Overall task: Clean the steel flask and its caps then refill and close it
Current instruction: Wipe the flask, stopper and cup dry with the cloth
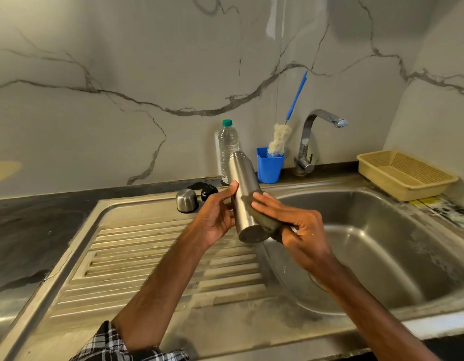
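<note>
Flask (pixel 242 194) tilts over the sink (pixel 382 230); left hand (pixel 215 217) grips its middle, right hand (pixel 290 225) holds a dark pad (pixel 263 218) against its side.

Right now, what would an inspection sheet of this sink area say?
Surface: steel sink with ribbed drainboard, dull and stained.
Job's things: steel flask, caps off, tilted; steel cap and black cap at the drainboard's far edge; water bottle behind.
Clutter: bottle brush in blue cup; yellow basket.
Grips: left hand holds the flask; right hand holds scrub pad against it.
Cables: nothing seen.
Surroundings: tap, no water running; marble-look wall.
</note>
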A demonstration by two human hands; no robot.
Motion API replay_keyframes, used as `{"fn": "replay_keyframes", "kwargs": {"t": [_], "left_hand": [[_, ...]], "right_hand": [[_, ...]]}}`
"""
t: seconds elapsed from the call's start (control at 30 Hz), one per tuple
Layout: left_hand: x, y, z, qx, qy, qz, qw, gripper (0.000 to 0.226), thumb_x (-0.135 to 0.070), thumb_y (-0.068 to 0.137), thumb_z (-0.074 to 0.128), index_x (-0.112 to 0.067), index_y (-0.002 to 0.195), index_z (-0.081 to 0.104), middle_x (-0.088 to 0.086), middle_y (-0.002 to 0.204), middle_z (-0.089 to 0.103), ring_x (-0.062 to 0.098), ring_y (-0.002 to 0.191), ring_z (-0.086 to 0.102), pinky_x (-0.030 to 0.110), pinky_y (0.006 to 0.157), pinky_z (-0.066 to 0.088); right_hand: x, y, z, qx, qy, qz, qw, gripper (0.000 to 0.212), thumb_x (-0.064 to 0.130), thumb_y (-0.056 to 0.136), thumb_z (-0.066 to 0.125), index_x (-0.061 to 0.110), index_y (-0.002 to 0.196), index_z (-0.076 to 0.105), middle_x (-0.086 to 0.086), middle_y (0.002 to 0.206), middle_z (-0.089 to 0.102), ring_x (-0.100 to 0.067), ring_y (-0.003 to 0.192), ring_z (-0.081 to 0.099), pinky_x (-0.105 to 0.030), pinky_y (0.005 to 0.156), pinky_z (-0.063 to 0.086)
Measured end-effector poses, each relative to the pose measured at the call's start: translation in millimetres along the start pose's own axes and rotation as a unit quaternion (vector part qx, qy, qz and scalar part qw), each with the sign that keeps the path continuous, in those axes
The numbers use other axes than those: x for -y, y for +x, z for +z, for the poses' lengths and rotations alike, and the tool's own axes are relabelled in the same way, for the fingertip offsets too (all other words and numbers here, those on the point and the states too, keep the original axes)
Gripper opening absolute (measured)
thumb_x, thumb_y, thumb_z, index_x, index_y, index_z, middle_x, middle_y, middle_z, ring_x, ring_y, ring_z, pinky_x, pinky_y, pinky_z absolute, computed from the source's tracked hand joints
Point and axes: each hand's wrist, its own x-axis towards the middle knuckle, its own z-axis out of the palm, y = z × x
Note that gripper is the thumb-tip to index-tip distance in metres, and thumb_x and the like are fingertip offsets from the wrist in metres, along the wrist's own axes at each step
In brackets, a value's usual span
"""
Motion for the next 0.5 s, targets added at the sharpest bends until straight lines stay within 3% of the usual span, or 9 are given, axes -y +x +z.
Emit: {"fn": "replay_keyframes", "kwargs": {"t": [0.07, 0.17, 0.23, 0.4, 0.5], "left_hand": [[-4.1, 0.3, -3.6, -0.017, -0.004, 0.009, 1.0, 0.07, -0.035, 0.08, 0.078, -0.001, 0.136, 0.055, 0.025, 0.129, 0.065, 0.035, 0.112, 0.064, 0.049, 0.098, 0.054], [-4.9, -1.4, -2.3, -0.039, -0.006, 0.015, 0.999, 0.073, -0.034, 0.077, 0.077, -0.001, 0.136, 0.052, 0.021, 0.121, 0.065, 0.032, 0.106, 0.066, 0.046, 0.092, 0.057], [-3.5, -0.5, -1.1, -0.049, -0.021, 0.017, 0.998, 0.074, -0.033, 0.076, 0.079, -0.002, 0.137, 0.05, 0.021, 0.126, 0.063, 0.035, 0.113, 0.065, 0.049, 0.095, 0.057], [-8.1, 1.5, -6.6, -0.06, -0.045, 0.032, 0.997, 0.09, -0.039, 0.07, 0.086, -0.002, 0.143, 0.046, 0.027, 0.138, 0.058, 0.04, 0.123, 0.062, 0.05, 0.096, 0.057], [-7.4, 0.2, -2.7, -0.064, -0.052, 0.035, 0.996, 0.084, -0.036, 0.076, 0.083, -0.003, 0.142, 0.044, 0.025, 0.135, 0.06, 0.038, 0.118, 0.066, 0.051, 0.094, 0.058]], "right_hand": [[2.7, -4.3, -0.8, 0.019, 0.013, -0.035, 0.999, 0.068, -0.027, 0.071, 0.049, 0.01, 0.125, 0.068, -0.001, 0.136, 0.062, -0.016, 0.136, 0.05, -0.037, 0.116, 0.038], [-2.8, -1.3, -5.4, -0.011, 0.019, 0.013, 1.0, 0.069, -0.025, 0.075, 0.05, 0.015, 0.128, 0.066, 0.006, 0.135, 0.063, -0.009, 0.132, 0.054, -0.03, 0.111, 0.043], [-2.3, -1.2, -4.1, -0.037, -0.004, 0.046, 0.998, 0.071, -0.023, 0.077, 0.053, 0.02, 0.133, 0.062, 0.01, 0.137, 0.06, -0.006, 0.131, 0.054, -0.023, 0.108, 0.044], [4.3, -7.3, 5.3, -0.012, -0.048, -0.079, 0.996, 0.067, -0.026, 0.073, 0.054, 0.009, 0.129, 0.065, -0.003, 0.139, 0.059, -0.014, 0.134, 0.052, -0.034, 0.112, 0.042], [-1.3, -2.6, 3.1, -0.044, -0.059, -0.035, 0.997, 0.073, -0.024, 0.077, 0.059, 0.015, 0.138, 0.057, 0.005, 0.142, 0.056, -0.003, 0.131, 0.053, -0.03, 0.109, 0.046]]}}
